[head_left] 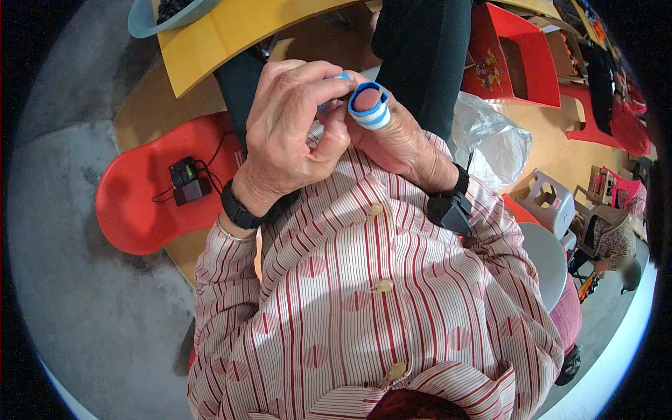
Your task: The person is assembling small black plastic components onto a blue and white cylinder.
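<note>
Both hands come together in front of my striped shirt, below the yellow tabletop. My left hand point(290, 129) is closed, its thumb and fingers pinched together against the fingers of my right hand point(400, 143). Around my right thumb is a blue-and-white striped finger sleeve point(375, 117), with the thumb tip showing at its open end. A second bit of blue shows at the left fingertips. My right hand is also closed, its fingers mostly hidden behind the thumb and left hand. Something small and dark may lie between the fingertips; I cannot make it out.
A yellow tabletop point(231, 36) crosses the top, with a blue-grey basin point(143, 21) of dark pieces at its left. A red stool point(133, 199) at left bears black devices and a cable. Right are a red bin point(539, 77), clear plastic bag point(500, 143), grey stool point(553, 203) and a person.
</note>
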### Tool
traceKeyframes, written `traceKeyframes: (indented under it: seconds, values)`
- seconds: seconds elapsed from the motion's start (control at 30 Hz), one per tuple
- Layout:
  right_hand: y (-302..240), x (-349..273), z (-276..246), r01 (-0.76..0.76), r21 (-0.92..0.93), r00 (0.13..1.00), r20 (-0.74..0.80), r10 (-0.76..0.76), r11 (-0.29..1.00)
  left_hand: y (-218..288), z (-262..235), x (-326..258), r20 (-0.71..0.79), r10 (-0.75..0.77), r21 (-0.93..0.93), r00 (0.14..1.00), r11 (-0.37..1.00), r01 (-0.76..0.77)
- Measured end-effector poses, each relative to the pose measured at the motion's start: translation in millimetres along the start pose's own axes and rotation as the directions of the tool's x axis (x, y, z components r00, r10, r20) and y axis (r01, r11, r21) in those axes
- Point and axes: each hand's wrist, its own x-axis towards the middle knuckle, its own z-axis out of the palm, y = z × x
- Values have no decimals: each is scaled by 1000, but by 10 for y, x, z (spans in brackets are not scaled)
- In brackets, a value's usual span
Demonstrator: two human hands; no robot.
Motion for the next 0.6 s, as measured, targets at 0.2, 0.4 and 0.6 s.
traceKeyframes:
  seconds: [0.2,0.4,0.6]
  values:
    - [-28,35,-3,120,-372,993,47,-111,920,38,-102,-20,44,33,-32,999,999,-31]
    - [-91,55,18,250,-556,967,104,-232,792,61,-177,-21,57,10,-46,998,999,-8]
    - [-32,67,-28,368,-713,920,188,-344,597,68,-233,20,78,33,-30,996,999,-31]
